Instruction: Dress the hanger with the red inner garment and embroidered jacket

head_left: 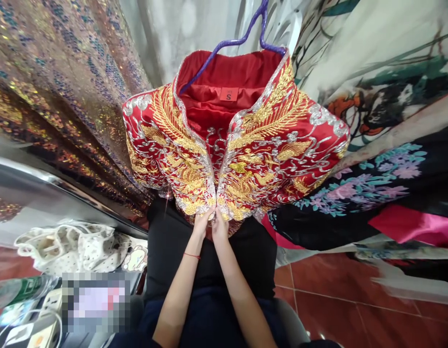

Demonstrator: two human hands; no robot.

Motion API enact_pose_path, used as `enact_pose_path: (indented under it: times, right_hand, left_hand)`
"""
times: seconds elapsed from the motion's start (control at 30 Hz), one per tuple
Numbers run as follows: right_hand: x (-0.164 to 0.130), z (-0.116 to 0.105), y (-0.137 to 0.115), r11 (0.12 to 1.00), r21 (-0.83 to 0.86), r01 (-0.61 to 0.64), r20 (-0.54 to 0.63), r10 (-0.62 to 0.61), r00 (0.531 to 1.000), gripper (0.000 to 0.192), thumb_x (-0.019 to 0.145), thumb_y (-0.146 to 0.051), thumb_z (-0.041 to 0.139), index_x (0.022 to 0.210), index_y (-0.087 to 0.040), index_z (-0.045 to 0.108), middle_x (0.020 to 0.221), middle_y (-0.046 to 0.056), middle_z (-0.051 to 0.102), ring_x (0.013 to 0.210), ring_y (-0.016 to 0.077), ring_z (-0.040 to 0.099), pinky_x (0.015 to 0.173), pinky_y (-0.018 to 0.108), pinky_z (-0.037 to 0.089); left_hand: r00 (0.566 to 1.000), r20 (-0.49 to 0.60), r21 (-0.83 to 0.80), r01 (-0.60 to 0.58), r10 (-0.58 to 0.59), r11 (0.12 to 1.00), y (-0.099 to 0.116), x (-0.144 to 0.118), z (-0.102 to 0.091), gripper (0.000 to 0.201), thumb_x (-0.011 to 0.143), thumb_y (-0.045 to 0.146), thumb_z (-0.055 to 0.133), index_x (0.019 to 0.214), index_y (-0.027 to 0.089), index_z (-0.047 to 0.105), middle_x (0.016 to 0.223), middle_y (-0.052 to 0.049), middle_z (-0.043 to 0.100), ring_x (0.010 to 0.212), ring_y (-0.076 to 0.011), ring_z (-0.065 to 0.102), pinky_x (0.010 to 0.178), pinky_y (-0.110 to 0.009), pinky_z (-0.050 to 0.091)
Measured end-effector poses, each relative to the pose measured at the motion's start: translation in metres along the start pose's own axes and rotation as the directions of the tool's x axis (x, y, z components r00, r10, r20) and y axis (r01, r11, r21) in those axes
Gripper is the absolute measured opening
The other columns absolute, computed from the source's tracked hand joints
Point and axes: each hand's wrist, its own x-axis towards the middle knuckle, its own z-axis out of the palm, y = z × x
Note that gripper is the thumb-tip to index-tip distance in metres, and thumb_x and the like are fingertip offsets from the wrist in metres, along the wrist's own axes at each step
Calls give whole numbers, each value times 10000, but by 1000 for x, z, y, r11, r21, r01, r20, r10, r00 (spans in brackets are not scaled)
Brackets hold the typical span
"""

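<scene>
A red jacket (256,154) with gold and silver embroidery hangs in front of me on a purple hanger (233,42). Inside its collar a red label (229,94) shows the letter S. The two front edges part at the neck and come together at the hem. There my left hand (203,221), below a red string bracelet (192,255), pinches the left front edge. Right beside it, my right hand (220,224) is closed on the other front edge. Part of the fingertips is hidden in the cloth.
Sequined fabric (64,87) hangs on the left, and black floral cloth (361,193) with pink parts on the right. White printed fabric (401,63) hangs behind it. A dotted cloth bag (96,246), a plastic bottle (24,290) and a power strip (50,304) lie at lower left.
</scene>
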Motion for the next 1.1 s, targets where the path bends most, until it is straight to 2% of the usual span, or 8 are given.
enact_pose_path:
  times: [0.13, 0.23, 0.3, 0.4, 0.53, 0.73, 0.9, 1.1]
  right_hand:
    - [-3, -1, 5, 966, -197, -165, 126, 192, 973, 494, 770, -695, 626, 690, -208, 602, 575, 28, 628, 508, 143, 591, 445, 253, 452]
    - [-3, -3, -5, 916, -364, -167, 223, 260, 940, 482, 758, -648, 687, 626, -195, 588, 503, 4, 569, 417, 114, 490, 401, 234, 341]
    - [-3, -5, -18, 887, -453, -87, 256, 222, 941, 429, 730, -579, 748, 614, -190, 609, 505, -12, 562, 433, 98, 460, 438, 226, 324]
    - [-3, -10, -35, 830, -552, 80, 274, 89, 958, 388, 732, -524, 751, 548, -216, 603, 524, -23, 558, 539, 120, 486, 551, 241, 372]
    - [-7, -14, -42, 729, -650, 215, 279, -34, 960, 414, 718, -487, 761, 463, -253, 534, 489, -25, 504, 615, 163, 515, 640, 267, 393]
    - [-12, -9, -39, 666, -679, 308, 337, -90, 937, 361, 787, -494, 687, 558, -232, 591, 548, -1, 621, 618, 176, 605, 668, 272, 454]
    - [-12, -6, -44, 642, -677, 360, 363, -134, 922, 292, 793, -410, 641, 582, -214, 590, 572, -7, 623, 594, 156, 574, 685, 266, 445]
    - [-13, -1, -45, 698, -634, 331, 346, -127, 930, 346, 797, -479, 600, 580, -209, 593, 507, -15, 558, 577, 159, 565, 607, 258, 444]
  left_hand:
    - [998, -38, 70, 61, -59, 996, 1, 6, -13, 344, 599, 203, 914, 868, 136, 709, 758, -32, 742, 701, -148, 700, 773, -272, 547]
    - [997, -34, 103, 77, -73, 992, 10, 13, -23, 302, 576, 196, 907, 771, 137, 685, 655, 8, 690, 611, -118, 647, 693, -243, 517]
    - [997, -21, 111, 82, -81, 990, 15, 17, -26, 265, 572, 173, 885, 736, 137, 680, 660, 13, 687, 631, -113, 643, 699, -235, 508]
    - [994, 3, 121, 106, -107, 987, 16, 17, -29, 234, 567, 148, 856, 739, 132, 698, 705, -3, 711, 674, -124, 652, 720, -243, 510]
    - [988, 56, 159, 137, -147, 978, 18, 12, -33, 231, 528, 118, 838, 729, 111, 723, 739, -43, 736, 706, -143, 659, 722, -249, 507]
    - [983, 59, 211, 158, -174, 965, 29, 7, -35, 244, 489, 152, 842, 697, 111, 723, 688, -16, 715, 680, -124, 635, 697, -230, 484]
    - [980, 57, 219, 176, -192, 960, 26, 9, -32, 265, 482, 174, 855, 706, 115, 727, 704, -16, 724, 707, -133, 651, 718, -238, 486]
    - [978, 36, 212, 195, -207, 958, 18, 13, -32, 194, 554, 153, 826, 697, 113, 701, 723, -35, 726, 720, -123, 667, 740, -231, 514]
